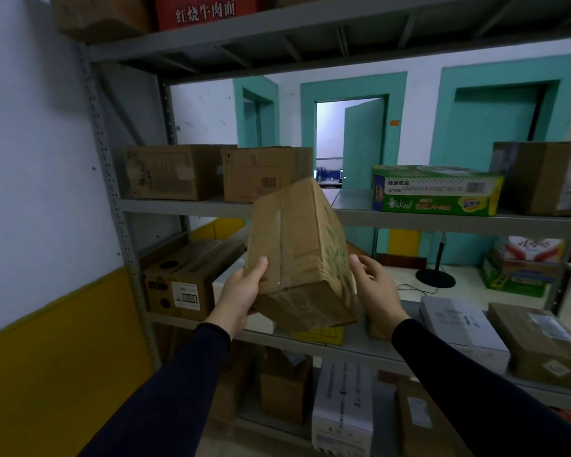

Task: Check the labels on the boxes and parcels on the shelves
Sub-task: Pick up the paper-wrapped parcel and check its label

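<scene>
A brown cardboard box (299, 255) with taped seams and green print on its right face is held tilted in front of the grey metal shelves (185, 206). My left hand (241, 291) grips its lower left corner, thumb on the front face. My right hand (374, 288) is at the box's right side, fingers relaxed, touching or just off the printed face; I cannot tell which. No label is readable on the held box.
Two brown boxes (175, 171) (264, 173) sit on the middle shelf at left, a green printed carton (435, 189) and a brown box (548, 176) at right. Below are a labelled brown box (182, 278), white parcels (459, 321) and a brown parcel (541, 341). A red carton (205, 9) tops the rack.
</scene>
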Tool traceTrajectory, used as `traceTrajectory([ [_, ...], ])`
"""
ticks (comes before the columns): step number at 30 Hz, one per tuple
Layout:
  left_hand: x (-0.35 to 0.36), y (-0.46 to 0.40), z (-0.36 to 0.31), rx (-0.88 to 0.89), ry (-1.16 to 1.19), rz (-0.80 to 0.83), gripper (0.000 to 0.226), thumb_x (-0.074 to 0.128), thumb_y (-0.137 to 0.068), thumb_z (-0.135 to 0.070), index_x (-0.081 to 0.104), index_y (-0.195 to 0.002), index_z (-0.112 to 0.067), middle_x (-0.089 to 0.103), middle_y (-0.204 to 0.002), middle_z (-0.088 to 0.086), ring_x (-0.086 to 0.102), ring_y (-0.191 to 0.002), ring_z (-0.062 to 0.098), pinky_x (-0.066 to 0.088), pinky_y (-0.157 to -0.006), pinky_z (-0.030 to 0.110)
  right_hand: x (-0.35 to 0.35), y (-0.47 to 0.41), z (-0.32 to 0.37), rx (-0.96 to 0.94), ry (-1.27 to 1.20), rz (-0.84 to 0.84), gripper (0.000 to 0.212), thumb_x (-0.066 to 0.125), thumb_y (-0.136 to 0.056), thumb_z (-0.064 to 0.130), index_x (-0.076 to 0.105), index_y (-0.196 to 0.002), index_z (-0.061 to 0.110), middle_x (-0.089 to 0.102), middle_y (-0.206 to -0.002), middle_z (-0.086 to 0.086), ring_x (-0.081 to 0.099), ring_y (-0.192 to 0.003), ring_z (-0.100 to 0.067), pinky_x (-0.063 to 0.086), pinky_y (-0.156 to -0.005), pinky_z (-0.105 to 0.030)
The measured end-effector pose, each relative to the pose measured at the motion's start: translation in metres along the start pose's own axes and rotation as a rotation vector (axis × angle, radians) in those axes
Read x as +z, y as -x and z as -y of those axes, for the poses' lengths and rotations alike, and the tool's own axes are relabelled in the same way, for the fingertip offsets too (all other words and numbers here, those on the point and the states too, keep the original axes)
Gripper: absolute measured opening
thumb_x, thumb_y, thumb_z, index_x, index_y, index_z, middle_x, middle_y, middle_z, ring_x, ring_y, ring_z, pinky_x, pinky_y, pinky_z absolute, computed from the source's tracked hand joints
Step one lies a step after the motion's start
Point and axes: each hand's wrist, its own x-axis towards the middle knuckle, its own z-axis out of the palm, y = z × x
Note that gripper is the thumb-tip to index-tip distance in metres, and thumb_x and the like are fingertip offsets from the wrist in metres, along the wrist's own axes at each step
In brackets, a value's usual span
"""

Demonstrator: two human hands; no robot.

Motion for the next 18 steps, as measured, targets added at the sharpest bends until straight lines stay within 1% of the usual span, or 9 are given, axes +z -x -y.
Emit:
traceTrajectory([
  [1, 0.003, 0.002, 0.000, 0.038, -0.064, -0.007, 0.038, 0.058, -0.095, -0.050, 0.061, -0.119, -0.020, 0.071, -0.108, 0.005, 0.067, -0.100, 0.026, 0.055, -0.091, 0.046, 0.002, 0.001, 0.006, 0.011, -0.046, 0.068, 0.069, 0.053, -0.092, 0.066, 0.058, -0.138, 0.015, 0.063, -0.129, 0.002, 0.059, -0.111, -0.013, 0.048, -0.084, -0.023],
  [3, 0.011, 0.005, 0.002, 0.113, -0.202, -0.028, 0.036, 0.056, -0.097, -0.050, 0.060, -0.117, -0.021, 0.068, -0.104, 0.000, 0.065, -0.097, 0.019, 0.055, -0.085, 0.039, 0.012, 0.002, 0.012, 0.130, -0.084, 0.206, 0.093, 0.054, -0.074, 0.087, 0.058, -0.139, 0.021, 0.064, -0.131, 0.002, 0.060, -0.118, -0.018, 0.051, -0.097, -0.035],
  [5, 0.019, 0.004, 0.002, 0.158, -0.307, -0.035, 0.039, 0.052, -0.097, -0.052, 0.059, -0.120, -0.021, 0.067, -0.105, -0.002, 0.062, -0.097, 0.016, 0.053, -0.083, 0.036, 0.020, 0.006, 0.017, 0.230, -0.104, 0.252, 0.082, 0.064, -0.079, 0.073, 0.049, -0.141, 0.022, 0.063, -0.130, -0.002, 0.062, -0.114, -0.021, 0.052, -0.100, -0.045],
  [7, 0.025, 0.004, -0.002, 0.157, -0.334, -0.004, 0.043, 0.045, -0.099, -0.054, 0.063, -0.119, -0.021, 0.068, -0.108, 0.000, 0.063, -0.100, 0.017, 0.053, -0.089, 0.039, 0.020, 0.002, 0.012, 0.304, -0.179, 0.203, 0.066, 0.068, -0.090, 0.050, 0.047, -0.143, 0.018, 0.065, -0.123, -0.006, 0.065, -0.106, -0.024, 0.056, -0.094, -0.045],
  [9, 0.023, 0.004, -0.006, 0.148, -0.263, 0.012, 0.041, 0.037, -0.102, -0.053, 0.067, -0.107, -0.025, 0.069, -0.103, 0.001, 0.063, -0.100, 0.018, 0.051, -0.092, 0.040, 0.011, -0.003, 0.007, 0.385, -0.276, 0.169, 0.055, 0.065, -0.095, 0.039, 0.048, -0.141, 0.016, 0.068, -0.117, -0.010, 0.068, -0.103, -0.028, 0.059, -0.086, -0.044],
  [11, 0.014, -0.001, -0.006, 0.165, -0.293, -0.030, 0.039, 0.037, -0.103, -0.051, 0.066, -0.100, -0.027, 0.067, -0.098, -0.001, 0.063, -0.101, 0.020, 0.050, -0.089, 0.040, 0.001, -0.008, 0.002, 0.461, -0.366, 0.161, 0.049, 0.063, -0.097, 0.039, 0.049, -0.138, 0.015, 0.070, -0.116, -0.014, 0.070, -0.100, -0.031, 0.060, -0.073, -0.041],
  [14, -0.006, -0.011, 0.002, 0.032, -0.391, -0.085, 0.060, 0.048, -0.091, -0.067, 0.059, -0.128, -0.022, 0.063, -0.118, 0.002, 0.058, -0.110, 0.023, 0.047, -0.097, 0.044, -0.006, -0.008, -0.001, 0.493, -0.473, 0.185, 0.036, 0.056, -0.100, 0.040, 0.057, -0.127, 0.016, 0.075, -0.102, -0.012, 0.072, -0.085, -0.026, 0.058, -0.062, -0.035],
  [16, -0.012, -0.010, 0.006, -0.173, -0.200, -0.037, 0.066, 0.057, -0.083, -0.072, 0.060, -0.125, -0.022, 0.062, -0.121, 0.008, 0.057, -0.114, 0.029, 0.044, -0.100, 0.047, -0.007, -0.008, -0.002, 0.497, -0.533, 0.210, 0.029, 0.053, -0.102, 0.039, 0.061, -0.118, 0.017, 0.077, -0.090, -0.009, 0.072, -0.076, -0.023, 0.057, -0.065, -0.036],
  [18, -0.012, -0.006, 0.004, -0.232, 0.002, 0.047, 0.045, 0.061, -0.088, -0.061, 0.062, -0.112, -0.022, 0.064, -0.114, 0.014, 0.059, -0.110, 0.034, 0.048, -0.100, 0.052, -0.007, -0.010, -0.005, 0.471, -0.490, 0.208, 0.032, 0.054, -0.101, 0.041, 0.062, -0.119, 0.017, 0.077, -0.096, -0.009, 0.072, -0.080, -0.023, 0.058, -0.071, -0.038],
])
